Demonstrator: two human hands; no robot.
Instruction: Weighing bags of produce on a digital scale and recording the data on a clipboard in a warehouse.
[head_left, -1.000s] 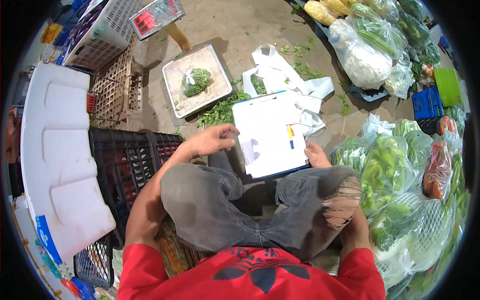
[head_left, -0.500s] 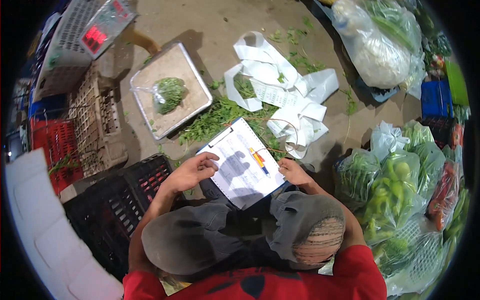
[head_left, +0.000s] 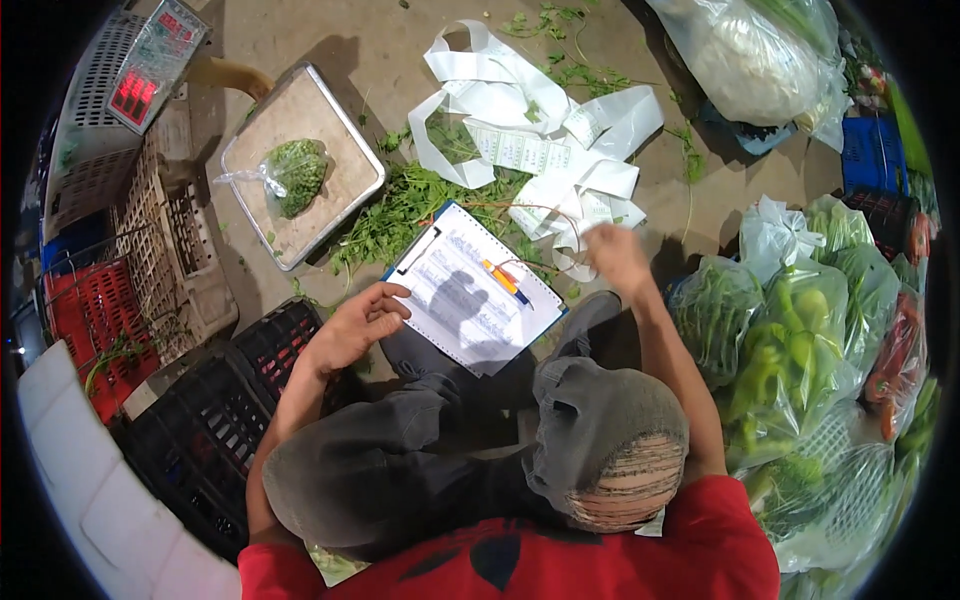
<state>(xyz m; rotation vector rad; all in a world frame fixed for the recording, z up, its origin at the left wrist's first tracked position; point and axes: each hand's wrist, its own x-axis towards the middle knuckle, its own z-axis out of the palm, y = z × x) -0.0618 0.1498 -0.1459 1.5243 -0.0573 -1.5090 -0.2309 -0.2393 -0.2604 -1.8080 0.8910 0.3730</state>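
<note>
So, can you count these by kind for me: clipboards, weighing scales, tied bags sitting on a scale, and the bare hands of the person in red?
Clipboard: 1
Weighing scale: 1
Tied bag of greens on it: 1
Bare hands, left hand and right hand: 2
Total: 5

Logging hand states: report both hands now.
Left hand: open, loosely curled beside the clipboard.
Right hand: blurred near the white strips; cannot tell.

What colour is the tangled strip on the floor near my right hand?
The strip is white with green markings; best in head view.
</note>
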